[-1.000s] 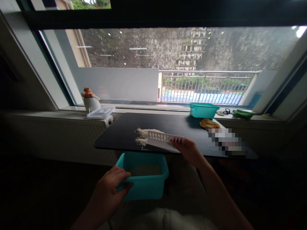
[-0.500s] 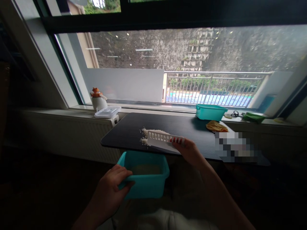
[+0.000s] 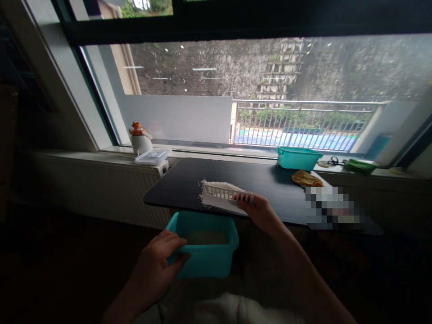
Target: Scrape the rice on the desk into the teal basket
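My left hand (image 3: 165, 254) is closed on the near left rim of a teal plastic bin (image 3: 205, 263), just below the table's front edge. Pale material, perhaps rice, covers part of the bin's floor. In my right hand (image 3: 258, 209) is a white slotted plastic strip (image 3: 219, 198), gripped at its right end. The strip stands tilted on the black tabletop (image 3: 270, 198). White rice-like grains (image 3: 221, 184) lie behind it and around its left end. My right fingers show red through the slots.
A second teal bin (image 3: 299, 158) stands at the table's back right, near a crumpled tan cloth (image 3: 306, 178) and a blurred patch. Scissors (image 3: 333, 160) and a green cloth (image 3: 359, 166) lie on the sill. A clear lid (image 3: 153, 156) and a white pot (image 3: 141, 143) are at left.
My right hand has moved slightly left with the slotted strip, whose left end now covers more of the grains. My left hand keeps its hold on the bin.
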`<state>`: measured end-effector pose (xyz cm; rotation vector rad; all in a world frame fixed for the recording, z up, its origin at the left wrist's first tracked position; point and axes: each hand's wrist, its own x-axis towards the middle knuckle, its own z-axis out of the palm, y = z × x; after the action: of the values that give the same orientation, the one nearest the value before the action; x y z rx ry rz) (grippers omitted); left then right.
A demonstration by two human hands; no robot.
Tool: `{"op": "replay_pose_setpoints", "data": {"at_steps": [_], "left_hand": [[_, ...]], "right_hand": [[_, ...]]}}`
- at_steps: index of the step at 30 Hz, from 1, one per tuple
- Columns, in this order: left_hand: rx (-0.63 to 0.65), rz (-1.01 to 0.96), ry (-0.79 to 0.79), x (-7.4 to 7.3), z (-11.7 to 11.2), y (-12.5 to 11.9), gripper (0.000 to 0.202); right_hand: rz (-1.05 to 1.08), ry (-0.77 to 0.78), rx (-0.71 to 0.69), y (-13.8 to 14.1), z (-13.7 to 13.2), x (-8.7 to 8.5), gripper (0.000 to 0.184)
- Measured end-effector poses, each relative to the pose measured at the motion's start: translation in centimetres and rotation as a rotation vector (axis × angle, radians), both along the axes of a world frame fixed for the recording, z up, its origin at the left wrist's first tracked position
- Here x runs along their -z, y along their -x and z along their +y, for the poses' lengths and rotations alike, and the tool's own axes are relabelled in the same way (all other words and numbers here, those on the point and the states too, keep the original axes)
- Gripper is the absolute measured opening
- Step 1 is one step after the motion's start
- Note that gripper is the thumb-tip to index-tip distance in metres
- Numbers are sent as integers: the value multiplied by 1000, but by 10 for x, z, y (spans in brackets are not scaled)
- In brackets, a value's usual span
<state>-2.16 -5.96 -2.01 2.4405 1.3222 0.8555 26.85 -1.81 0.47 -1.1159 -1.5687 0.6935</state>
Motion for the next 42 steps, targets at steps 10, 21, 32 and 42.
{"op": "replay_pose_setpoints", "data": {"at_steps": [10, 21, 32, 42], "left_hand": [[-1, -8, -36, 2, 1, 1, 13], [-10, -12, -39, 4, 1, 5, 12], [-26, 12, -41, 1, 0, 9, 12], [-47, 13, -134, 3, 3, 14, 12]], "right_hand": [[-6, 34, 70, -9, -18, 1, 21], [-20, 30, 25, -3, -15, -1, 21], [22, -7, 13, 5, -2, -4, 20], [-22, 34, -65, 17, -3, 0, 20]]}}
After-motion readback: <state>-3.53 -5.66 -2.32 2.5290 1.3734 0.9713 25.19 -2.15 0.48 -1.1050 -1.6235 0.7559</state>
